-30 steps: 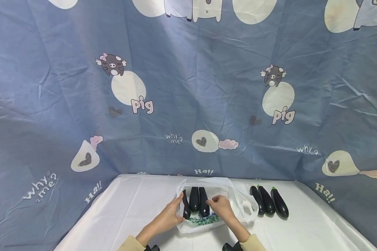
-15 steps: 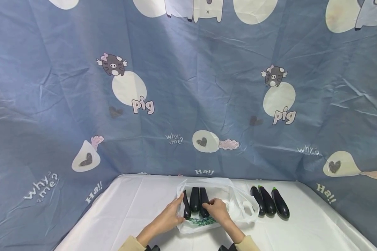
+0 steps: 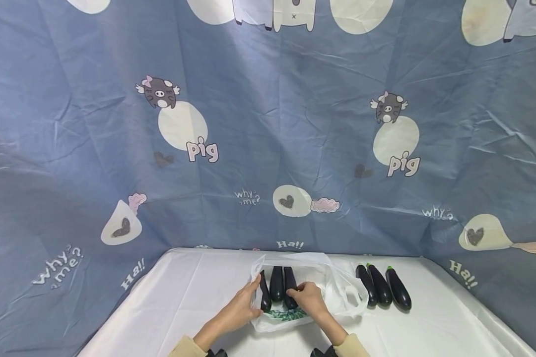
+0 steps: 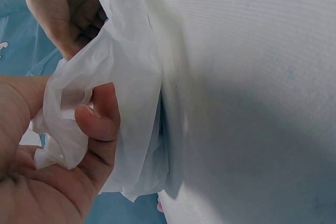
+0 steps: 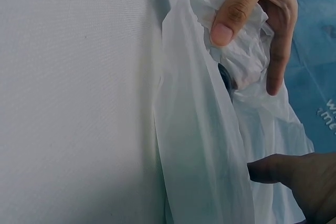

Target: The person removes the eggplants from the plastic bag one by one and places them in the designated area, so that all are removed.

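A white plastic bag (image 3: 268,325) with green print lies on its side, mouth towards me. Inside are three dark eggplants: a slim one (image 3: 265,298) at the left, one in the middle (image 3: 277,283) and one at the right (image 3: 290,275). My left hand (image 3: 240,308) grips the bag's left edge; in the left wrist view its fingers curl through the thin plastic (image 4: 134,56). My right hand (image 3: 311,299) reaches into the bag, thumb and curled fingers over the lower part of the right eggplant. Bag film hides much of this hand (image 5: 307,182) in the right wrist view.
Three more eggplants, (image 3: 367,286) (image 3: 380,287) (image 3: 399,290) some with green stem ends, lie side by side right of the bag. The white-covered table (image 3: 196,277) ends against a blue printed cloth (image 3: 250,124) at the back and sides.
My right hand has moved slightly left, from beside the right eggplant onto it, and has stayed there since half a second ago. The left hand and bag have hardly moved.
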